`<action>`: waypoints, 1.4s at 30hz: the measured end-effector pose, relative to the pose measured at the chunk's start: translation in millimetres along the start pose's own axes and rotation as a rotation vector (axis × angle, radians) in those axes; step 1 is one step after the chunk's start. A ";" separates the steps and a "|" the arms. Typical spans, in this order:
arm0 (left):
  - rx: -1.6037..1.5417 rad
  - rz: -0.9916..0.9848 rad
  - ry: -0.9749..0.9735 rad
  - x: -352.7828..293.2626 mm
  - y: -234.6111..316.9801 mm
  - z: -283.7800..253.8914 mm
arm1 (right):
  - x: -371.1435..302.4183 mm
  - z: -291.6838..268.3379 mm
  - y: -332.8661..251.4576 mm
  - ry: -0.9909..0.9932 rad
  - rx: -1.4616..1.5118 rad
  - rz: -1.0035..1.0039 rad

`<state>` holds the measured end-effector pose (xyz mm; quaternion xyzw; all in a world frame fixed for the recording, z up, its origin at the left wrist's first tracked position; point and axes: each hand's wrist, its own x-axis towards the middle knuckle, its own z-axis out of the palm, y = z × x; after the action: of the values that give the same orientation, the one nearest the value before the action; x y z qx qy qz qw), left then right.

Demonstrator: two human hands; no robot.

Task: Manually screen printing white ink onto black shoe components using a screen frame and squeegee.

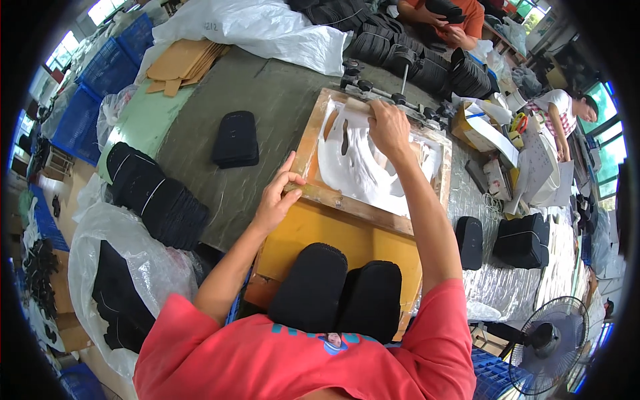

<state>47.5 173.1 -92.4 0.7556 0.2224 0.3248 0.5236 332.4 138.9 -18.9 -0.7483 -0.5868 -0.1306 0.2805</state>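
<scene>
A wooden screen-printing frame [373,212] lies on the table before me, with thick white ink [360,175] smeared over its mesh. My right hand [390,130] is closed round a wooden squeegee [358,105] near the frame's far side; the hand hides part of the tool. At the frame's near left corner, my left hand [275,200] grips the wooden edge with thumb and fingers. Just left of the frame sits a short stack of black rounded pads [236,139]. Two more black stacks [310,283] stand close to my body, before a yellow board [300,227].
Metal clamp hardware [400,99] runs along the frame's far edge. Tied black pad bundles [157,197] lie left, beside a plastic bag [87,233]. Cardboard pieces [183,63] lie far left. A fan [547,340] stands at right. One co-worker [447,23] handles black pads opposite.
</scene>
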 end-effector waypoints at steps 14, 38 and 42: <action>-0.035 -0.029 -0.015 0.4 0.6 3.7 | -54.6 -74.2 83.5 0.033 -0.111 0.067; -0.136 0.220 0.207 47.2 84.5 -13.3 | -43.4 -198.4 77.5 0.426 0.120 0.377; -0.027 0.273 0.210 91.9 123.2 -17.7 | -131.7 -206.2 155.3 0.197 0.155 0.545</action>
<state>97.5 203.2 50.8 0.7335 0.1668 0.4730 0.4587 471.2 -109.1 37.3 -0.8382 -0.3427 -0.0770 0.4171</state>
